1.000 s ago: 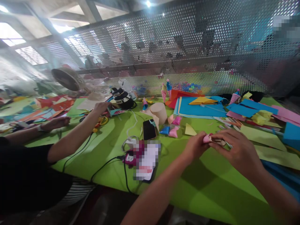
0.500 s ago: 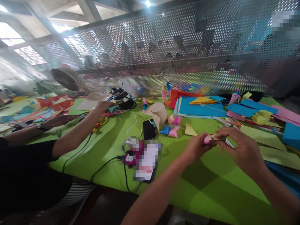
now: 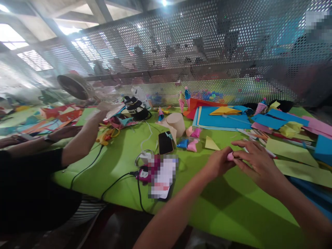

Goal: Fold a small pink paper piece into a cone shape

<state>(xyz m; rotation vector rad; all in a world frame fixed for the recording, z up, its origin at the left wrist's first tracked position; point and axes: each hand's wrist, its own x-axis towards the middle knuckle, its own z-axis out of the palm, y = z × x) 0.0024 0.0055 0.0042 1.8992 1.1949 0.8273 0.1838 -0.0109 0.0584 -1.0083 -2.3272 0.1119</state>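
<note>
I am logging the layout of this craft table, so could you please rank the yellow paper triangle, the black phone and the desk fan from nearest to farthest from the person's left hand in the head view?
From the left hand:
1. Yellow paper triangle, just beyond it on the green table.
2. Black phone, farther left, lying flat.
3. Desk fan, far left by the perforated screen.

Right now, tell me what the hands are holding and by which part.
A small pink paper piece is pinched between the left hand and the right hand. The fingers cover most of it, so the exact part gripped cannot be told.
</note>
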